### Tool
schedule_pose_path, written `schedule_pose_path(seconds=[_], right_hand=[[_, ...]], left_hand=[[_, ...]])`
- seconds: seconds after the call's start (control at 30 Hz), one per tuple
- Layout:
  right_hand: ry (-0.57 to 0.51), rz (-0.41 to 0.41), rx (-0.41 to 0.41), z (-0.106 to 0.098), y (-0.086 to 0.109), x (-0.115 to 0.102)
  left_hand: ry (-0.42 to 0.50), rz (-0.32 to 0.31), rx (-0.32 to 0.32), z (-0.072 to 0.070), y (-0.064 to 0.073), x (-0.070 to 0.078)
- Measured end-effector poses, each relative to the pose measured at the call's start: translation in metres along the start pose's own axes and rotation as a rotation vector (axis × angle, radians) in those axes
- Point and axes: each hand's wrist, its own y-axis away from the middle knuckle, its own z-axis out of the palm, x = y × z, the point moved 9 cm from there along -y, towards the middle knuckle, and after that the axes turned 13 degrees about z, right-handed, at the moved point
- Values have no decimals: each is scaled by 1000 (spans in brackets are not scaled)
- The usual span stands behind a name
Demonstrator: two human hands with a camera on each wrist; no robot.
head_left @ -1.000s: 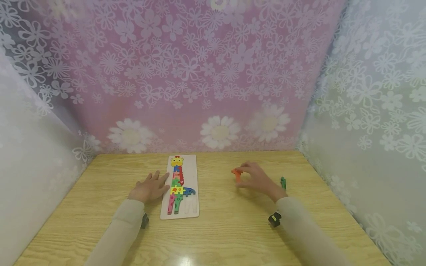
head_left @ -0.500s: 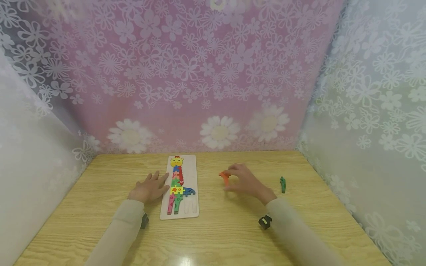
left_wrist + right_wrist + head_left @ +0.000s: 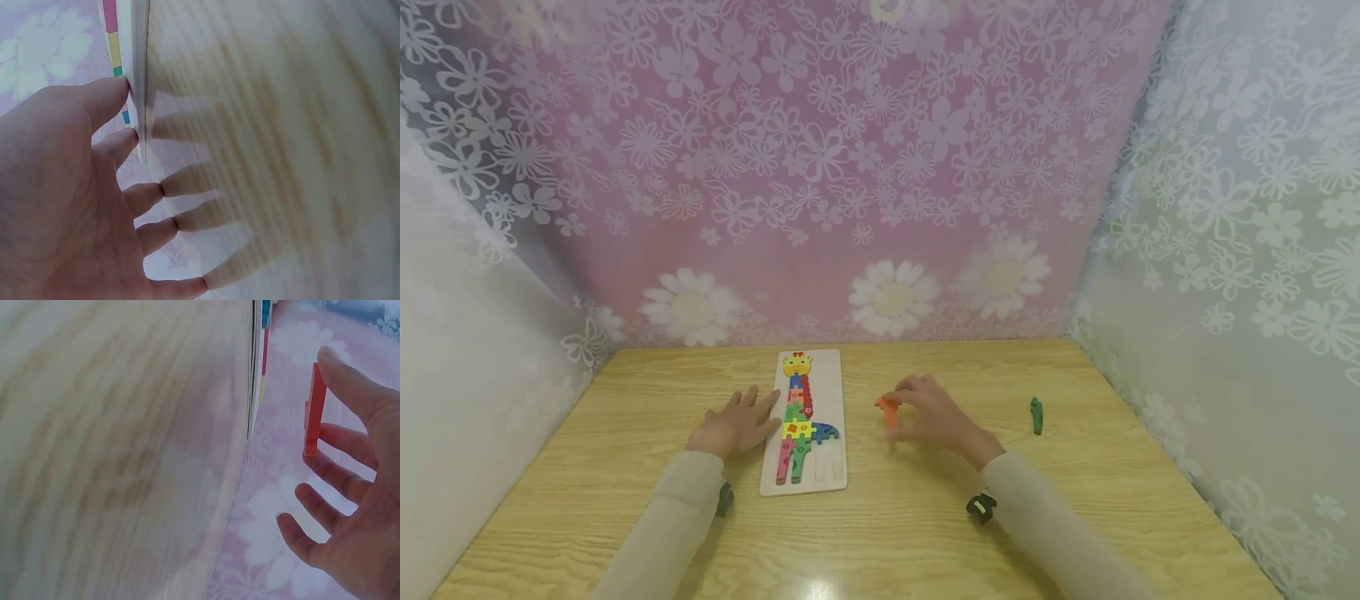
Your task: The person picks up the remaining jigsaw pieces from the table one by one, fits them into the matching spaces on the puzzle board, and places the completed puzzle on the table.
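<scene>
A pale wooden puzzle board [image 3: 826, 375] lies left of centre on the table, carrying a giraffe of coloured pieces. Two leg-shaped recesses [image 3: 830, 467] at its lower right show bare wood. My left hand [image 3: 730, 427] is spread flat at the board's left edge; in the left wrist view its thumb and index finger touch the board's side [image 3: 134, 69]. Right of the board, my right hand [image 3: 931, 415] pinches an orange puzzle piece [image 3: 889, 408] between thumb and fingers. In the right wrist view the orange piece [image 3: 315, 409] is held above the table, its other fingers apart.
A green puzzle piece [image 3: 1037, 416] stands on the wooden table [image 3: 917, 525] at the right. Behind the table hangs a pink flowered cloth [image 3: 820, 208], with pale flowered cloth [image 3: 1240, 292] along the right side. Dark wrist cameras [image 3: 981, 508] sit at both cuffs.
My right hand has moved left with the orange puzzle piece, closer to the board, leaving the green piece farther behind. The left hand and board have stayed in place.
</scene>
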Motion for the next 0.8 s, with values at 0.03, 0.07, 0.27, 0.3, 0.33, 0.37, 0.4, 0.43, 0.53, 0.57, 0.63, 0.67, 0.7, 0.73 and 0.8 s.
schedule_pose_path(seconds=[0.03,0.07,0.27,0.3,0.33,0.37,0.4,0.43,0.53,0.57,0.63,0.67,0.7,0.73,0.8], right_hand=[[6,-4,1,1,0,-2],[6,-4,0,3,0,-3],[21,12,-25,15,-3,-11],[33,14,-30,17,-3,-13],[43,14,-35,20,-4,-15],[55,9,-35,22,-5,-17],[60,10,-40,25,-5,-18],[69,10,-43,27,-6,-20],[79,1,-48,33,-8,-26],[73,-3,-51,34,-8,-28],[65,-7,-59,36,-9,-33],[58,-14,-61,37,-9,-35],[60,-19,-64,38,-9,-37],[55,-19,-70,40,-10,-39],[53,-20,-81,42,-11,-42]], left_hand=[[0,-2,0,0,0,0],[-1,-3,0,0,0,0],[-5,-5,2,1,-1,-1],[-5,-5,2,1,-1,-1],[-5,-5,2,1,-1,-1],[-4,-5,2,1,-1,-1],[-4,-5,1,1,-1,0],[-4,-6,1,1,-1,0],[-4,-5,2,0,0,0],[-4,-6,3,0,0,0],[-2,-9,4,0,0,0],[-3,-10,5,1,0,0],[-4,-11,5,1,0,0],[-6,-12,5,1,1,0],[-7,-12,7,0,1,0]])
